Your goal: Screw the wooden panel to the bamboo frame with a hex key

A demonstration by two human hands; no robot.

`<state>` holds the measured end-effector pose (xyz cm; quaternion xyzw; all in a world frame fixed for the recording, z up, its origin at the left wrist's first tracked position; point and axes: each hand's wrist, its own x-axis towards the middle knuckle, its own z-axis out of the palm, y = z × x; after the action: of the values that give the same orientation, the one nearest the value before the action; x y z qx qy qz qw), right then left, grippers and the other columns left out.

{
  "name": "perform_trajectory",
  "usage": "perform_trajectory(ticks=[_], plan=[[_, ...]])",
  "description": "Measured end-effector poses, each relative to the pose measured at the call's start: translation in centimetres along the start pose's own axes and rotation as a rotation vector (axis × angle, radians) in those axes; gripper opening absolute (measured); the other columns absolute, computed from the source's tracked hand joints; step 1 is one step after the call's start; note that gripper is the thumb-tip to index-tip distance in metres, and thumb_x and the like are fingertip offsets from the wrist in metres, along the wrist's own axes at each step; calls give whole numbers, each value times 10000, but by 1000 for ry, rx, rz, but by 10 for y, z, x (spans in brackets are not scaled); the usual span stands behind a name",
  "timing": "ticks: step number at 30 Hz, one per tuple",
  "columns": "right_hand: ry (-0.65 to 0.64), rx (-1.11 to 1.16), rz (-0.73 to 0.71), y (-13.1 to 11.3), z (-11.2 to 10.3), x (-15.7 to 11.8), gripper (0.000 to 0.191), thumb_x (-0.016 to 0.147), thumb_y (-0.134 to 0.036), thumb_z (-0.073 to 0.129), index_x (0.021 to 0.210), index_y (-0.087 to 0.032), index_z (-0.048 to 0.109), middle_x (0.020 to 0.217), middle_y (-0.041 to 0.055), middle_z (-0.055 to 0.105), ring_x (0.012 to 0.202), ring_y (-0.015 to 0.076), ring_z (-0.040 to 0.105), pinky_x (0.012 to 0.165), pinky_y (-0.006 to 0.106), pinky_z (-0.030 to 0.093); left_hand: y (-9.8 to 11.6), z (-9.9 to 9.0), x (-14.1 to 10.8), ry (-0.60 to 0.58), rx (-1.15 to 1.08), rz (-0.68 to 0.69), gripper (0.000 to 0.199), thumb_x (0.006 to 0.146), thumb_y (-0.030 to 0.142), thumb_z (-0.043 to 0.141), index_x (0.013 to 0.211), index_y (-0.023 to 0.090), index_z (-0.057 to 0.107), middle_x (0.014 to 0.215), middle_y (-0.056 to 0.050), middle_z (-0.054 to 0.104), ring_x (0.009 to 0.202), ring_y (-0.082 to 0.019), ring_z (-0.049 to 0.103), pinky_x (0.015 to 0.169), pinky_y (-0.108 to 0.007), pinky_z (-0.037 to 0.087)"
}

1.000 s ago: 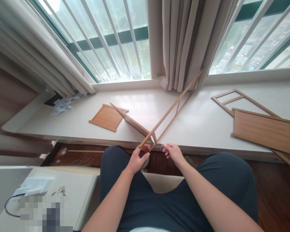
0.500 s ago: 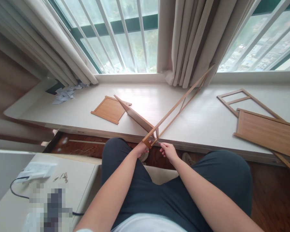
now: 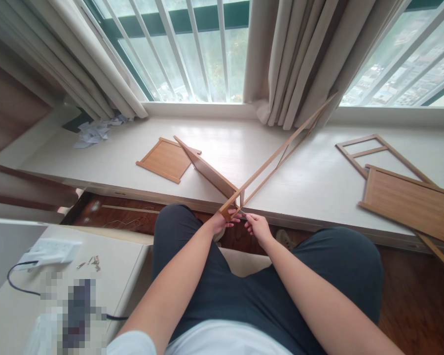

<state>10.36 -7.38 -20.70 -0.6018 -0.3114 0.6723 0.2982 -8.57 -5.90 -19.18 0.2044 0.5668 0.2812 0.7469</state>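
Note:
A long wooden frame point(image 3: 268, 162) slants up from my lap edge toward the curtain, its near end above my knees. My left hand point(image 3: 219, 222) is closed around that near end, with some fingers stretched out underneath. In my right hand point(image 3: 258, 229), thumb and fingers pinch a thin metal rod point(image 3: 242, 212) whose tip meets the frame's corner; its exact kind is too small to make out. A wooden panel point(image 3: 209, 170) stands on edge and meets the frame at this corner, forming a V.
On the white window ledge point(image 3: 299, 182) lie a square wooden panel point(image 3: 166, 160), paper scraps point(image 3: 92, 134), a ladder-like frame point(image 3: 370, 150) and a large panel point(image 3: 410, 197). Small metal fasteners point(image 3: 94, 263) and a white power strip point(image 3: 54, 251) rest on the side table point(image 3: 118, 251).
The view has shifted slightly. My left fingers now reach out further under the frame's end, toward the right hand. The right hand stays at the corner with the rod.

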Motion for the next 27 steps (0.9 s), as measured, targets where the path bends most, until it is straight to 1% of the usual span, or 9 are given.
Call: perform_trajectory(ticks=[4, 10, 16, 19, 22, 27], plan=[[-10, 10, -10, 1, 0, -1, 346, 852, -374, 690, 1068, -121, 786, 599, -8, 637, 464, 88, 488, 426, 186, 353, -1, 2, 4, -20, -3, 4, 307, 844, 406, 799, 1038, 177, 736, 1127, -108, 774, 871, -165, 723, 646, -218, 457], [-11, 25, -12, 0, 0, -1, 405, 834, -436, 707, 1077, -119, 778, 599, -10, 638, 458, 86, 482, 421, 186, 345, -6, -1, 8, -12, -13, 7, 355, 823, 442, 816, 1043, 183, 716, 1010, -89, 773, 791, -152, 710, 638, -220, 449], [-17, 55, -1, -1, 2, -3, 429, 816, -505, 742, 1041, -140, 767, 606, -15, 638, 462, 83, 481, 423, 183, 322, -8, -2, 9, -10, -22, 6, 333, 829, 446, 808, 1021, 189, 718, 1024, -87, 772, 785, -148, 703, 636, -217, 456], [-27, 80, 25, -1, 3, -6, 392, 822, -499, 749, 998, -148, 751, 618, -12, 644, 464, 83, 483, 425, 184, 318, -7, -1, 7, -14, -20, 0, 327, 827, 451, 810, 1008, 191, 726, 1022, -86, 774, 789, -150, 701, 641, -216, 461], [-41, 119, 68, 0, 4, -8, 319, 859, -454, 735, 971, -156, 725, 637, -9, 647, 468, 80, 484, 434, 180, 319, -5, 0, 5, -13, -12, -6, 314, 834, 451, 803, 998, 191, 736, 1032, -87, 775, 798, -147, 697, 642, -213, 455], [-80, 214, 167, -1, 6, -12, 243, 946, -401, 661, 1043, -181, 696, 681, -6, 651, 476, 85, 484, 476, 196, 366, -2, 1, 2, -18, -6, -14, 316, 844, 448, 795, 1004, 181, 740, 1042, -91, 771, 830, -152, 695, 664, -215, 451]])
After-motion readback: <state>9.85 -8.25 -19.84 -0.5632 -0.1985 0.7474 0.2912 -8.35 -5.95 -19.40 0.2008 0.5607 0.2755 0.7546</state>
